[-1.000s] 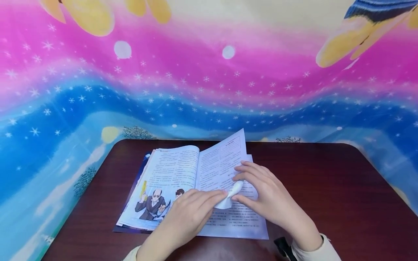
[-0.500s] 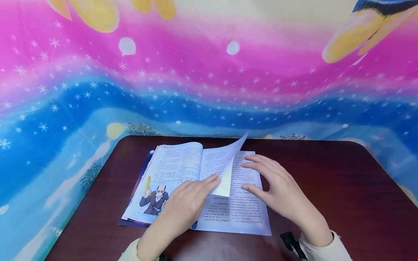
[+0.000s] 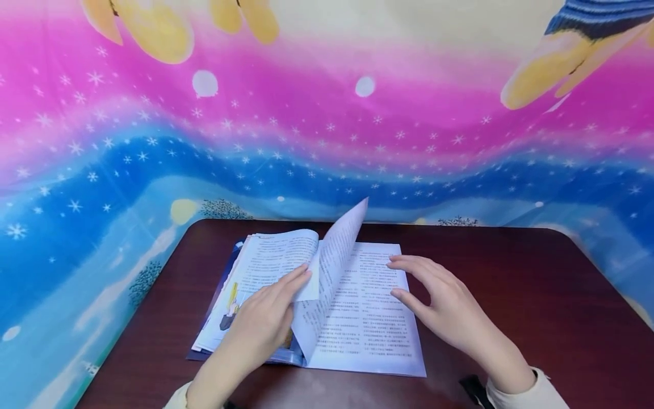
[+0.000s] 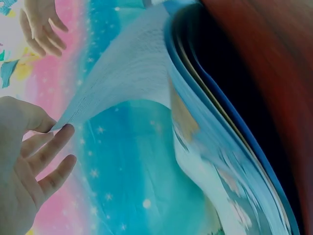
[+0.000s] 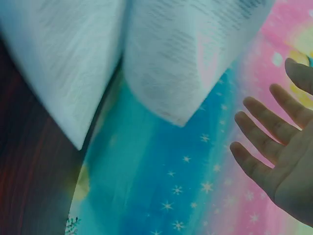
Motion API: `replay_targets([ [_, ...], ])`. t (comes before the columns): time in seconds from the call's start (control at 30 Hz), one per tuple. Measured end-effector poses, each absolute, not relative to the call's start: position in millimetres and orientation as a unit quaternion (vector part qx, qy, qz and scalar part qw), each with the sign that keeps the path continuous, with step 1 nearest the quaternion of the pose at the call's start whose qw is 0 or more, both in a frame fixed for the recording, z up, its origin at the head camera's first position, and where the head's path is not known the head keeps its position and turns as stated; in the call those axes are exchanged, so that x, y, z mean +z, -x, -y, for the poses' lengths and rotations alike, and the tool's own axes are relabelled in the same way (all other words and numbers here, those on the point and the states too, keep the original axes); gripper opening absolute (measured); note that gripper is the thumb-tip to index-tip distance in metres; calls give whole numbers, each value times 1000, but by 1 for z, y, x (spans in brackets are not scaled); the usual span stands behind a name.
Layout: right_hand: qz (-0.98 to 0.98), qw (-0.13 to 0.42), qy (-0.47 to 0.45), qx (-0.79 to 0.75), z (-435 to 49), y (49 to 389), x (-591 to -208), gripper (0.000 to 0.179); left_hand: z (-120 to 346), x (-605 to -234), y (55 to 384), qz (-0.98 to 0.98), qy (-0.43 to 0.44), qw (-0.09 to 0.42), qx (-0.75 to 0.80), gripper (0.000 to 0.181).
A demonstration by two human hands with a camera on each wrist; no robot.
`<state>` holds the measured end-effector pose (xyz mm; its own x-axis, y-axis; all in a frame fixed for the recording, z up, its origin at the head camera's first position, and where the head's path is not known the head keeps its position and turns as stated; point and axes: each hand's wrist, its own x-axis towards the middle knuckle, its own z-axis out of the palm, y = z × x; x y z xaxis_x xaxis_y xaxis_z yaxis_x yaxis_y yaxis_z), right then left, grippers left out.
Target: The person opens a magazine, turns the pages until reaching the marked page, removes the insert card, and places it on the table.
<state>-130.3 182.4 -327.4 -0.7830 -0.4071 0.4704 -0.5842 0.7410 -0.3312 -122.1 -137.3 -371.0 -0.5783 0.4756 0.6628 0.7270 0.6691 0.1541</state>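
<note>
An open magazine point(image 3: 373, 318) lies on the table, with printed text on its right page and a cartoon figure partly showing on the left one. Between thumb and index finger, my left hand point(image 3: 268, 312) pinches the edge of a page point(image 4: 122, 73), which arches up from the spine and curls over toward the left. The page's far corner stands up in the head view. My right hand point(image 3: 439, 301) is beside the magazine's right edge, fingers spread and holding nothing; the right wrist view also shows its parted fingers point(image 5: 266, 125).
The dark brown wooden table point(image 3: 511, 284) extends on both sides of the magazine. Behind it hangs a pink and blue cloth point(image 3: 306, 125) with snowflakes. A black strap point(image 3: 475, 392) shows at the right sleeve.
My left hand has moved left, drawing the page over from the right side toward the left. My right hand has come away from the page and shifted slightly right.
</note>
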Motion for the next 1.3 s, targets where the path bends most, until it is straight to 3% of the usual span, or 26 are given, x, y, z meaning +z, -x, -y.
replay_targets([
  [0.37, 912, 216, -281, 207, -195, 127, -337, 54, 173, -369, 112, 907, 271, 267, -179, 86],
  [0.8, 926, 182, -284, 168, -211, 120, -358, 48, 203, -379, 98, 926, 218, 255, -171, 72],
  [1.13, 927, 164, -298, 156, -224, 119, -373, 47, 219, -389, 86, 957, 158, 189, -152, 70],
  [1.3, 936, 128, -289, 158, -229, 119, -379, 45, 225, -395, 87, 951, 161, 208, -163, 67],
])
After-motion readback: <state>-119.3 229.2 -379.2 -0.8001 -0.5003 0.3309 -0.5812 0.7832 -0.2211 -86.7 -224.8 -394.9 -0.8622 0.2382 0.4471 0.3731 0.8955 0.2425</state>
